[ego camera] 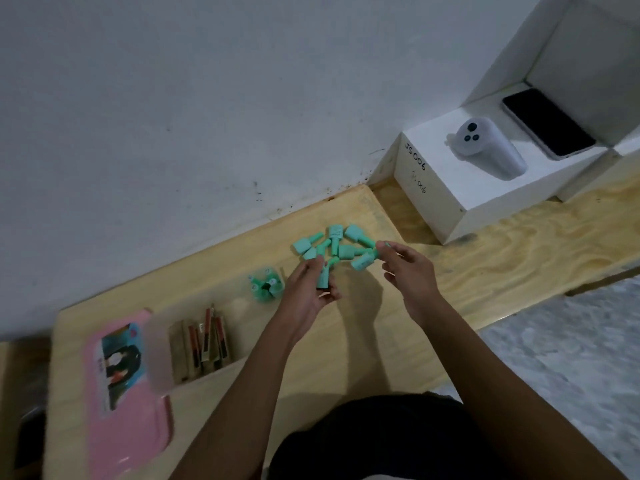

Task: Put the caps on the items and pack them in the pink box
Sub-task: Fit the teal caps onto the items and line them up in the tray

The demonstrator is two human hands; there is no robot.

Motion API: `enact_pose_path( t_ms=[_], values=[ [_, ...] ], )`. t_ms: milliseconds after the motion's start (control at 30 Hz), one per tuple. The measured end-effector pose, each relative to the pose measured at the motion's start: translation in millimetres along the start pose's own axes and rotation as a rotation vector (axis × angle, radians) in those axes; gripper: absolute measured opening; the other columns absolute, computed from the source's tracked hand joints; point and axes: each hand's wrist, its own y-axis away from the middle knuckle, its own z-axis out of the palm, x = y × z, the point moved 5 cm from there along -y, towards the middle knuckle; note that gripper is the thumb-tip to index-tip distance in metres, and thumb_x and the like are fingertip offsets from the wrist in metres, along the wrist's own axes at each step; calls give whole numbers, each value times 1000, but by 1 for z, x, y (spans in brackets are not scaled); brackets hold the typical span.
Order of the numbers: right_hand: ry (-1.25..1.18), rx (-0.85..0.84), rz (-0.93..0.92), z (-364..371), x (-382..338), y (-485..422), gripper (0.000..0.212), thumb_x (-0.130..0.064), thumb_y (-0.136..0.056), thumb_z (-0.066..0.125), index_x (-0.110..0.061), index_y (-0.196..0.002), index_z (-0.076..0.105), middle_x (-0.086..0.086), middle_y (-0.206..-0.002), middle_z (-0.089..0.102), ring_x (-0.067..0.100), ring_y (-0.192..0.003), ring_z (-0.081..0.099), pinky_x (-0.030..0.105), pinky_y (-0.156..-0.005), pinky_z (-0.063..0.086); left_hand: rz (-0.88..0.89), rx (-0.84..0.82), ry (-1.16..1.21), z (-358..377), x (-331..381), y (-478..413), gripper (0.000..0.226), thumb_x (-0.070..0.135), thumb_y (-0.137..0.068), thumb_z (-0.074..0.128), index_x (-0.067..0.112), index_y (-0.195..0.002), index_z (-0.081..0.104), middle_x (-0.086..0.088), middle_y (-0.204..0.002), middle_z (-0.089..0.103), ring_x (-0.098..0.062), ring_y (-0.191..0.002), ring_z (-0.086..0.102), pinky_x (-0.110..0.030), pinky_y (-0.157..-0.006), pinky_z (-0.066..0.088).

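- Step: capping. No teal item is in the pink box yet, so I judge packing has not started.
- Left hand, frame centre: fingers curled round one teal item, held just above the bench.
- Item axis: near vertical in the frame, top leaning slightly right. The dark end points at the bottom of the frame, towards the person. The teal end points up at the pile.
- Dark end looks like the open, uncapped end; too blurred to confirm.
- Right hand, right of centre: thumb and forefinger tips closed on a teal piece at the pile's right edge, other fingers loosely curled below.
- Cannot tell whether that piece is a loose cap or the narrow end of a pile item.
- Next move, my read: bring the piece over to the held item, line it up with the item's long axis and push it onto the open end. The left hand may need to turn the item so that end faces the right hand.
- Then carry the item to the lower left of the frame, where the pink box lies flat, well apart from both hands.
- Between the box and the hands: a clear tub of sticks, and a blurred teal cluster just left of the left hand.
- Pile items lie at mixed angles, touching and overlapping, in the upper centre.
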Motion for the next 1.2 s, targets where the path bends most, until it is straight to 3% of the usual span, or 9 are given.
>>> enact_pose_path(
  t_ms=[167, 300, 400, 533, 600, 700, 800, 933, 1200],
  values=[
    [171, -150, -141, 55, -3, 7, 24, -32, -78, 79, -17, -96, 73, 1, -84, 71, 6, -69, 61, 21, -66, 50, 242, 236, -378, -50, 32, 25, 17, 32, -97, 48, 19, -97, 60, -2, -79, 62, -18, -77, 60, -35, -74, 54],
    [339, -279, -272, 101, 2, 19, 23, -33, -78, 79, -15, -91, 73, -2, -77, 70, 5, -71, 62, 19, -68, 51, 409, 461, -810, -91, 49, 41, 29, 36, -95, 50, 15, -109, 64, -4, -98, 51, -18, -87, 53, -27, -76, 40],
    [532, -332, -419, 127, 7, 30, 22, -39, -77, 78, -20, -86, 71, -8, -74, 67, 4, -68, 61, 24, -68, 52, 467, 539, -885, -113, 50, 49, 28, 34, -94, 53, 14, -109, 67, -2, -91, 45, -17, -82, 50, -28, -78, 40],
    [925, -318, -623, 146, 14, 47, 23, -52, -77, 73, -33, -91, 70, -18, -77, 66, 0, -69, 60, 23, -58, 45, 474, 533, -916, -129, 41, 55, 24, 33, -94, 52, 14, -97, 68, -3, -84, 58, -18, -78, 55, -32, -72, 44],
    [1072, -287, -803, 152, 17, 52, 24, -52, -77, 72, -31, -89, 73, -14, -76, 68, 5, -69, 61, 24, -56, 40, 457, 520, -927, -132, 36, 56, 24, 31, -94, 53, 12, -96, 67, -3, -85, 62, -17, -78, 57, -29, -68, 41],
    [1241, -277, -1025, 161, 29, 52, 23, -50, -75, 73, -29, -84, 75, -8, -72, 72, 16, -73, 64, 30, -66, 43, 418, 507, -948, -136, 28, 54, 24, 31, -95, 52, 11, -95, 66, -2, -85, 62, -15, -77, 56, -26, -66, 38],
    [1379, -263, -1074, 166, 41, 48, 22, -47, -73, 74, -28, -81, 76, -8, -78, 73, 19, -80, 63, 35, -72, 44, 398, 493, -954, -140, 22, 51, 22, 30, -95, 52, 11, -92, 64, -3, -82, 63, -11, -71, 54, -22, -60, 37],
    [1435, -227, -1131, 171, 48, 47, 23, -43, -68, 77, -23, -78, 76, -3, -82, 65, 22, -82, 59, 36, -70, 44, 416, 465, -996, -141, 15, 46, 15, 26, -95, 53, 12, -90, 58, 6, -74, 51, -2, -62, 45, -12, -54, 29],
    [1464, -237, -963, 173, 44, 35, 28, -49, -72, 73, -25, -86, 76, -2, -92, 65, 23, -95, 57, 39, -78, 43, 395, 390, -1000, -136, 0, 21, 20, 26, -94, 53, 12, -105, 63, -1, -86, 61, -15, -76, 54, -25, -64, 37]
  ],
)
